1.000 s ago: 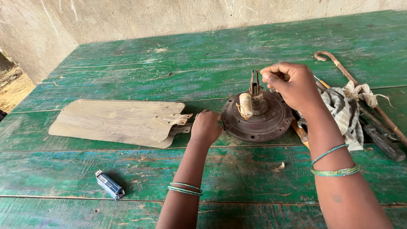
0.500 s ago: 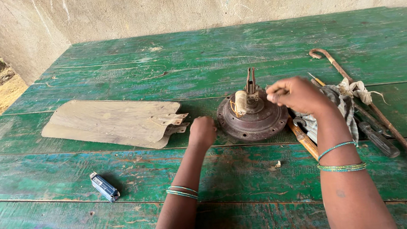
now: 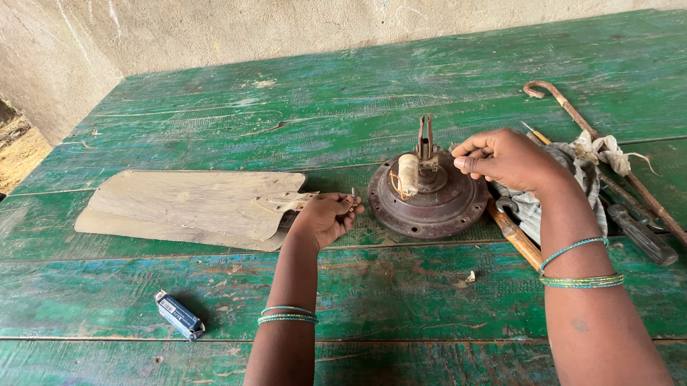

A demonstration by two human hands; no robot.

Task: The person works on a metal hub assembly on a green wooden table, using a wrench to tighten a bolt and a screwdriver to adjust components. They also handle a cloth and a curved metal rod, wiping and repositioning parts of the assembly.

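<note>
**A:** Status, left to right?

**B:** Small blue lighter-like item (image 3: 178, 315) lies near the desk's (image 3: 366, 73) front edge, untouched. Past it a fan blade (image 3: 194, 207) lies flat, already off the hub, its bracket end toward my left hand (image 3: 325, 218).

**A:** Left hand doing what?

**B:** Fingers curled, pinching a small metal piece, looks like a screw (image 3: 353, 194). It sits just beside the left rim of the motor hub (image 3: 428, 197).

**A:** Hub state?

**B:** Rusty round housing, flat on the desk, centre. Shaft stub and a pale capacitor stand on top. I see no blades on it, so I judge the strip-down is well along. Housing itself looks unopened.

**A:** Right hand?

**B:** My right hand (image 3: 508, 159) is closed at the hub's upper right edge, fingertips pressed together. Can't tell what's in them, too small.

**A:** Tools?

**B:** Right of the hub: wooden-handled tool (image 3: 516, 239), partly under my wrist; a rag (image 3: 588, 163); dark-handled pliers (image 3: 641, 231); a long rusty hooked rod (image 3: 655, 205). None in hand.

**A:** Left to do?

**B:** My guess: remaining fasteners, then the housing. Only one blade in sight.
</note>
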